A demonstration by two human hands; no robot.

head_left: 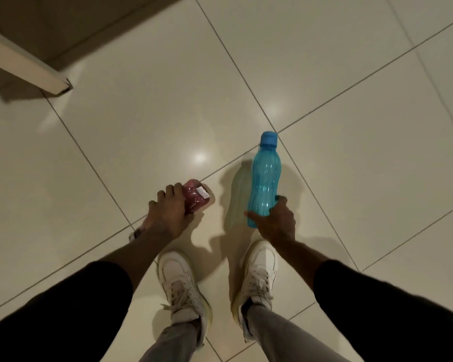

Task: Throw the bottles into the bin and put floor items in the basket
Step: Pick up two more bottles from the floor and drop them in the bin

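A blue plastic bottle [264, 176] with a blue cap points away from me over the tiled floor. My right hand [276, 222] grips its lower end, thumb on the left side. My left hand [168, 212] holds a small pink and red object [196, 195] with a white label, fingers curled over its near side. Whether the two things touch the floor or hang just above it, I cannot tell. A small patterned item [136, 232] peeks out from under my left wrist, mostly hidden.
My two white sneakers [182, 286] stand just below the hands on the glossy cream floor tiles [154, 113]. A pale furniture edge or leg [24, 66] juts in at the upper left. No bin or basket is in view.
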